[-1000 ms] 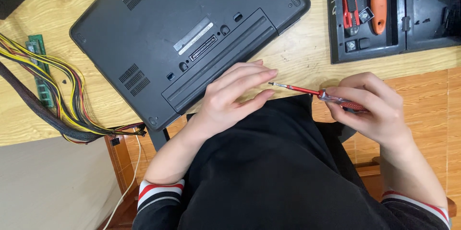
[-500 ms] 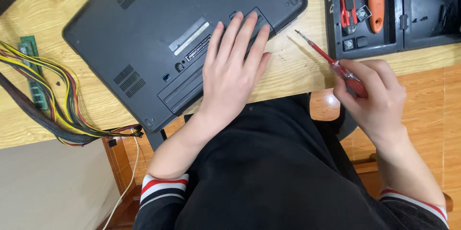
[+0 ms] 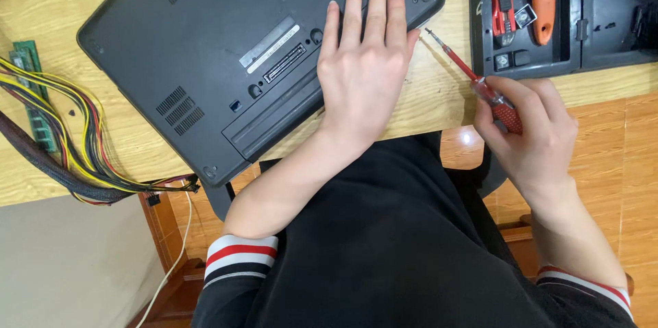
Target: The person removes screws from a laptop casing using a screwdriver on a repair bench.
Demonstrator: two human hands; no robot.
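Left hand (image 3: pixel 363 67) is lying flat, fingers spread, on the upturned laptop (image 3: pixel 240 54); right hand (image 3: pixel 528 129) is pinching a red screwdriver (image 3: pixel 480 84), whose tip could slip and scratch the tabletop (image 3: pixel 439 95).

Light wood-grain surface (image 3: pixel 439 98), front edge running across the view. On it: dark laptop (image 3: pixel 233 47) lying bottom-up, set at a slant, one corner overhanging the front edge. At the far left a bundle of coloured wires (image 3: pixel 62 129) in yellow, red and black, partly in braided sleeve, draped over the edge, with a green memory stick (image 3: pixel 34 95) under it. Top right, a black tool tray (image 3: pixel 548 19) holding red and orange tools.
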